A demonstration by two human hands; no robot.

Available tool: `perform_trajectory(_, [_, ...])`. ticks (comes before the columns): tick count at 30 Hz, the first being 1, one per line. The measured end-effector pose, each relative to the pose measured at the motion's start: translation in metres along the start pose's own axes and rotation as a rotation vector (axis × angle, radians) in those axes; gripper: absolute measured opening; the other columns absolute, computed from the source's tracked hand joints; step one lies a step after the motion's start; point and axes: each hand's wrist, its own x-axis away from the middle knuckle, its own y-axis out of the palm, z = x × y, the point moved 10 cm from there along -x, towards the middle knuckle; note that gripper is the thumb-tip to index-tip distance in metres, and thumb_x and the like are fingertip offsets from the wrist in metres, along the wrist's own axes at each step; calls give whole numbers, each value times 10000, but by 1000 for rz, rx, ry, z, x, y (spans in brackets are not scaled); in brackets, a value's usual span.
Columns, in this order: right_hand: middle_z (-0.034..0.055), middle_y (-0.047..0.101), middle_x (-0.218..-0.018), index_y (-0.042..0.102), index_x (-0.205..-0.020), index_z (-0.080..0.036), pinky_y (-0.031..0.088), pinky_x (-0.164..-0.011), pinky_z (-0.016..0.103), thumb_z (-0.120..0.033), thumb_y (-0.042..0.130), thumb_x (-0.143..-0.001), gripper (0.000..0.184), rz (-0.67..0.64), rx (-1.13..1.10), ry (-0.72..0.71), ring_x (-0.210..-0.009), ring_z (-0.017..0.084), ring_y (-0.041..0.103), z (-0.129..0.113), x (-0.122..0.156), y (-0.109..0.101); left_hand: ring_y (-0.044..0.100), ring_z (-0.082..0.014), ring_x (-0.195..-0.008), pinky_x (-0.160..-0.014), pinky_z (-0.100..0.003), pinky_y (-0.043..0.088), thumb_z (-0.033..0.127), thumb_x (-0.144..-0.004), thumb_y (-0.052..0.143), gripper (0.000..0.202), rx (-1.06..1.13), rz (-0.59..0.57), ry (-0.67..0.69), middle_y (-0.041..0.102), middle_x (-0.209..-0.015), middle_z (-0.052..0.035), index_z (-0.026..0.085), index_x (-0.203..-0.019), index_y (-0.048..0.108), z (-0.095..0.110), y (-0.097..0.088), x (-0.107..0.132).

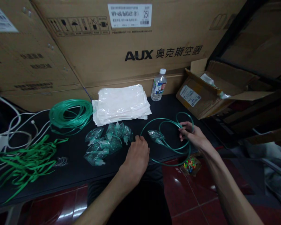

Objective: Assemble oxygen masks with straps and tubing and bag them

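My right hand [193, 135] is closed on loops of thin green tubing [168, 123] that coil over the black table [72, 168] and hang past its front edge. A clear mask [155, 135] joined to that tubing lies inside the loops. My left hand [137, 154] rests knuckles up at the tubing's left end, fingers curled; what it pinches is hidden. Just left of it lies a heap of several clear green-tinted masks [106, 142].
A stack of white plastic bags [120, 104], a coil of green tubing [70, 116], green straps [25, 162] and white cables [16, 125] lie on the table. A water bottle [158, 85] and an open carton [206, 90] stand at the back. Big cardboard boxes [131, 37] form the backdrop.
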Motion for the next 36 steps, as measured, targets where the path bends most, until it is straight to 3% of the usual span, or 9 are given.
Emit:
perform_trajectory(4, [88, 691, -1232, 636, -1287, -178, 630, -812, 412, -335, 676, -1004, 327, 8, 44, -40, -977, 225, 716, -2, 0, -7, 691, -329, -1179, -937, -407, 580, 29, -932, 546, 405, 11, 29, -85, 632, -1316, -259, 26, -1337, 572, -9, 13, -1])
perform_trajectory(7, [88, 694, -1228, 640, -1281, -179, 630, -811, 412, -340, 674, -1005, 321, 17, 95, -76, -975, 224, 716, -5, -1, -11, 672, -344, -1201, -979, -433, 562, 44, -920, 544, 520, 42, 53, -117, 608, -1328, -268, 24, -1435, 479, -17, 15, -7])
perform_trajectory(16, [93, 689, -1269, 663, -1251, -194, 609, -890, 445, -342, 663, -1011, 282, -1, 325, -249, -1040, 234, 704, -35, -11, 11, 612, -268, -1238, -1135, -432, 447, -50, -893, 450, 556, 223, 82, -31, 676, -1286, -165, 85, -1425, 539, -12, 18, -52])
perform_trajectory(18, [89, 696, -1250, 669, -1236, -194, 611, -878, 434, -343, 658, -1014, 268, -16, 355, -276, -1021, 227, 707, -44, -12, 20, 621, -254, -1238, -1118, -443, 472, -14, -934, 508, 489, 285, 81, -11, 688, -1291, -131, 126, -1398, 574, -12, 20, -64])
perform_trajectory(21, [68, 715, -1137, 669, -1207, -184, 612, -811, 399, -365, 671, -1003, 273, 9, 374, -303, -918, 202, 708, -54, -12, 27, 663, -258, -1177, -1024, -490, 548, 211, -1002, 635, 312, 377, 68, -2, 685, -1289, -100, 173, -1312, 634, -12, 22, -79])
perform_trajectory(25, [18, 696, -888, 589, -1241, -222, 574, -659, 346, -575, 813, -816, 597, 164, 340, -307, -704, 195, 667, -61, -8, 18, 693, -244, -1091, -939, -465, 597, 338, -1014, 641, 322, 458, 44, -55, 675, -1297, -108, 186, -1298, 641, -13, 24, -90])
perform_trajectory(29, [18, 675, -847, 491, -1307, -252, 539, -592, 338, -701, 818, -719, 809, 315, 262, -302, -641, 213, 655, -64, 1, 6, 685, -257, -1107, -939, -478, 593, 366, -1008, 646, 361, 459, 3, -103, 663, -1309, -113, 182, -1318, 626, -15, 29, -104])
perform_trajectory(32, [23, 675, -863, 476, -1323, -265, 534, -555, 324, -722, 722, -809, 730, 348, 163, -322, -598, 200, 658, -65, 5, 2, 682, -261, -1108, -931, -478, 595, 359, -995, 666, 366, 415, -56, -103, 659, -1308, -112, 177, -1310, 628, -14, 36, -118])
perform_trajectory(36, [37, 676, -857, 577, -1130, -269, 593, -599, 336, -754, 501, -933, 529, 356, -14, -352, -663, 207, 695, -66, 8, -7, 683, -261, -1106, -921, -471, 599, 353, -992, 671, 364, 350, -123, -80, 657, -1310, -111, 177, -1309, 628, -11, 44, -133])
